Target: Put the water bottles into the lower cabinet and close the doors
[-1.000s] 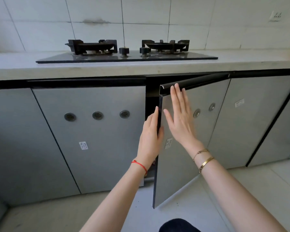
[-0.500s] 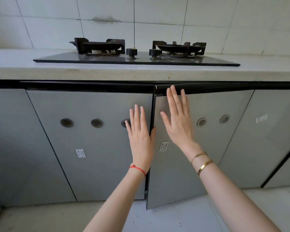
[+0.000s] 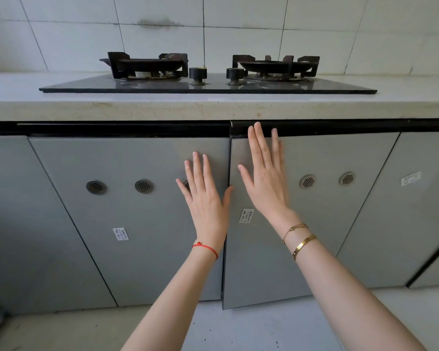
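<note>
Two grey lower cabinet doors sit under the counter. My left hand [image 3: 205, 198] lies flat with straight fingers on the left door [image 3: 127, 224], near its right edge. My right hand [image 3: 265, 178] presses flat on the right door [image 3: 314, 224], fingertips at its black top handle strip. The right door is almost flush, with its lower left corner still standing slightly proud of the left door. No water bottles are visible; the cabinet interior is hidden behind the doors.
A black glass gas hob [image 3: 208, 83] with two burners and two knobs sits on the stone countertop [image 3: 213, 107]. More grey cabinet doors [image 3: 411, 211] flank both sides. White tiles cover the wall. Grey floor [image 3: 238, 328] lies below.
The right door swung from wide open to nearly flush under my right palm. My left hand left the door's edge and laid flat on the left door.
</note>
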Available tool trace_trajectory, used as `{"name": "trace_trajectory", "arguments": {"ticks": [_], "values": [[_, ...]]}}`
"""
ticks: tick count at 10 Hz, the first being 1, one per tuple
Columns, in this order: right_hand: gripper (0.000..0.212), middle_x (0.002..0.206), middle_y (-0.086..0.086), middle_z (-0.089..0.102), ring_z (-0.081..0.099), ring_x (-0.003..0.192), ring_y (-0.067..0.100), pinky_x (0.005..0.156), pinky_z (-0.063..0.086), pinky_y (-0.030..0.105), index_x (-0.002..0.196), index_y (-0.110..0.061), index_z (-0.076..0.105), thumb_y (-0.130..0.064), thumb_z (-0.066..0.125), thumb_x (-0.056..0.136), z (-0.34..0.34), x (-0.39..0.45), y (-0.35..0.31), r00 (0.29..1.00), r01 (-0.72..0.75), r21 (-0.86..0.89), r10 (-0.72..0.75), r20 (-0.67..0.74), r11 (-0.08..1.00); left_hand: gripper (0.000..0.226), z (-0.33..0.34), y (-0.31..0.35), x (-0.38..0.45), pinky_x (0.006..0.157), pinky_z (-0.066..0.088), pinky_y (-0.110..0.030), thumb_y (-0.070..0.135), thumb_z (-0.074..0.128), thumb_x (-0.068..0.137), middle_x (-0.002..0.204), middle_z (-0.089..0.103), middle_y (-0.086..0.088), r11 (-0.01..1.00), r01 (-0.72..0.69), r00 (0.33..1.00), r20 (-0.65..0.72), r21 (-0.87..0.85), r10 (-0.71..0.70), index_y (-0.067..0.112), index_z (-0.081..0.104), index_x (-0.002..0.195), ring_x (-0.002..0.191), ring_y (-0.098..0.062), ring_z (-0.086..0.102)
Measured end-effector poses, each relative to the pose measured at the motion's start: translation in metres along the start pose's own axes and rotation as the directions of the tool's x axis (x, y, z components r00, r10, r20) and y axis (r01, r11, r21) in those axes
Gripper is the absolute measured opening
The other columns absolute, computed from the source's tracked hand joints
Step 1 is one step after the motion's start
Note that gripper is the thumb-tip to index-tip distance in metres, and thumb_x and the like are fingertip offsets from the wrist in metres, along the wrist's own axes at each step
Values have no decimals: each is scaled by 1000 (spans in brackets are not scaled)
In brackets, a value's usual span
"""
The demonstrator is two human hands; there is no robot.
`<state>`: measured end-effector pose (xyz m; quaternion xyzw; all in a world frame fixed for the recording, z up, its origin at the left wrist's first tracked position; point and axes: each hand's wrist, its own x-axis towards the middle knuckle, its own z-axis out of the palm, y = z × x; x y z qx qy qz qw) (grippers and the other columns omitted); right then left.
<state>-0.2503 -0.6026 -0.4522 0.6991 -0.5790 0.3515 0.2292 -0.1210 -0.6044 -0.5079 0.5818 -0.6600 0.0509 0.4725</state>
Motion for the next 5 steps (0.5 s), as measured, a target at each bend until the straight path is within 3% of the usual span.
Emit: {"name": "trace_trajectory", "arguments": {"ticks": [5], "values": [[69, 163, 1, 10, 1, 151, 24, 122, 10, 47, 154, -15, 12, -33, 49, 98, -32, -24, -18, 998, 5, 95, 1, -61, 995, 67, -80, -29, -1, 122, 6, -50, 30, 57, 95, 163, 17, 1, 973, -211, 977, -1, -99, 212, 16, 24, 152, 153, -20, 5]]}}
